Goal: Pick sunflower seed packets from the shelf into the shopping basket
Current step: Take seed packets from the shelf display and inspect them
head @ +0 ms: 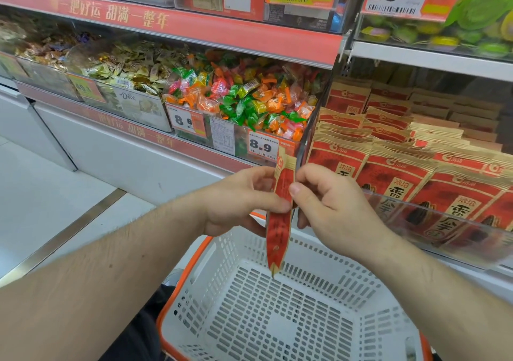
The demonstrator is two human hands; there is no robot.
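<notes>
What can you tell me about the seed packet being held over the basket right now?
The seed packet is a flat red pouch with tan, kraft-looking edges, seen nearly edge-on and hanging upright. The left hand and the right hand both pinch it around its middle. Its lower end dangles just above the white shopping basket, not yet touching it. Printing on it is too foreshortened to read.

I saw mixed wrapped candies point(249, 102) in a clear bin, an 8.9 price tag point(262, 146) on front, gold-wrapped chocolates point(130, 66) left.

Price tags point(263, 146) read 8.9; candy bin point(138, 102) perhaps "Dove".
</notes>
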